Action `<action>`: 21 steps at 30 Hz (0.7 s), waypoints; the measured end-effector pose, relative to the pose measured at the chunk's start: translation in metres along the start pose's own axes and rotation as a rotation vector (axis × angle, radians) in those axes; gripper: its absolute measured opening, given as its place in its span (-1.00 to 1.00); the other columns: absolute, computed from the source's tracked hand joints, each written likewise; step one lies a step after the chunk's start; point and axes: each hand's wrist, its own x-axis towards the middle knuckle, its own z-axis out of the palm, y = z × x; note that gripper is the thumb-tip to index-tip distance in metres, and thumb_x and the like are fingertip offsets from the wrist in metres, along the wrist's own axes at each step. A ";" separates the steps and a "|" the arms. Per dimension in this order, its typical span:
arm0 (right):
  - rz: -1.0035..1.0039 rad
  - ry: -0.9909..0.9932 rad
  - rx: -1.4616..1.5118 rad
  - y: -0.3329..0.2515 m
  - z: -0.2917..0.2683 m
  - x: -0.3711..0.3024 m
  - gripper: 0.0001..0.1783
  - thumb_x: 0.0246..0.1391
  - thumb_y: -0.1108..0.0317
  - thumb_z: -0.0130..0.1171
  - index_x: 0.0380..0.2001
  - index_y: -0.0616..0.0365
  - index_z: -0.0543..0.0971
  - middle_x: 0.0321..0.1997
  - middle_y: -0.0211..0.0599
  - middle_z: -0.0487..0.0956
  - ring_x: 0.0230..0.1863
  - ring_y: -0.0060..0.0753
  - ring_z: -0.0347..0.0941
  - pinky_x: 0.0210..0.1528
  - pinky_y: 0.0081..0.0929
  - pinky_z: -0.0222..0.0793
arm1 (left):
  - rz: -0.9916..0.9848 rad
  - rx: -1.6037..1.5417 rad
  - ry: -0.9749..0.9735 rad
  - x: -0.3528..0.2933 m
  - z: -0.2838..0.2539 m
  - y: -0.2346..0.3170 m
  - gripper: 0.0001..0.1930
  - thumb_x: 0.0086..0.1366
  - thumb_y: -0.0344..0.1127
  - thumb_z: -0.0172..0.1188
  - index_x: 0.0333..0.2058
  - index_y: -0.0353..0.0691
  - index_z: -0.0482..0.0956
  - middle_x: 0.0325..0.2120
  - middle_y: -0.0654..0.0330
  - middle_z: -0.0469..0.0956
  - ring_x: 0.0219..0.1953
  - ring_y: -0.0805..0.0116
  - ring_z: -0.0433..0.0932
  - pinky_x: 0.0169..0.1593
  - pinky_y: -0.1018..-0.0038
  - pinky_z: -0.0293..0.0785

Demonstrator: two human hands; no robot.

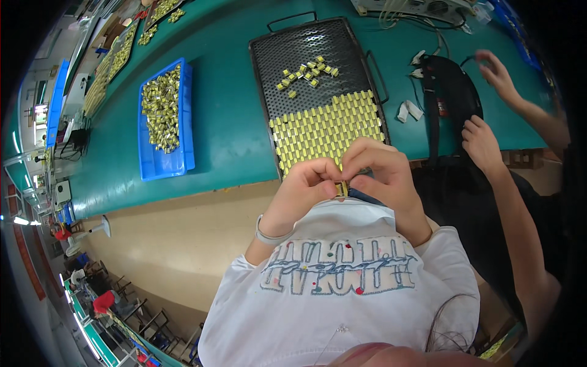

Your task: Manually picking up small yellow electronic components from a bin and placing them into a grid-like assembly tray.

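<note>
Close to my body, just off the table's near edge, I hold a small yellow-taped transformer. My left hand pinches it from one side, with a pale band round that wrist. The closed fingers of my right hand grip it from the other side, and the fingertips partly cover it. Right beyond my hands lies a dark perforated metal tray. Tight rows of similar yellow transformers fill its near half. Farther up the tray, a loose handful of them lies scattered.
On the green table, a blue plastic bin of loose transformers stands left of the tray. At the right, another person's hands are at a black bag. White pieces lie beside it. A pale machine stands at the back.
</note>
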 end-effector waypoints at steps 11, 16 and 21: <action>-0.020 0.049 -0.058 0.005 0.008 0.000 -0.91 0.10 0.53 0.28 -0.30 0.23 0.67 -0.24 -0.24 0.60 -0.18 -0.28 0.53 -0.17 -0.44 0.41 | 0.019 0.178 0.134 0.004 0.001 -0.002 -0.31 0.07 0.38 0.38 -0.35 -0.25 0.48 -0.37 0.27 0.51 -0.40 0.50 0.42 -0.31 0.53 0.35; -0.034 0.061 -0.032 0.006 0.007 -0.002 -0.91 0.11 0.49 0.31 -0.29 0.24 0.65 -0.22 -0.23 0.60 -0.18 -0.28 0.53 -0.14 -0.42 0.41 | -0.017 0.085 0.076 0.006 -0.003 -0.002 -0.83 0.12 -0.61 0.01 -0.31 -0.29 0.50 -0.33 0.30 0.54 -0.24 0.52 0.51 -0.16 0.55 0.47; -0.058 0.024 0.032 0.012 0.002 -0.005 -0.90 0.15 0.46 0.30 -0.27 0.25 0.65 -0.20 -0.21 0.59 -0.18 -0.28 0.53 -0.13 -0.42 0.42 | -0.044 0.039 0.033 0.008 -0.007 -0.004 -0.85 0.27 -0.34 0.25 -0.28 -0.28 0.51 -0.32 0.27 0.54 -0.24 0.49 0.52 -0.17 0.55 0.44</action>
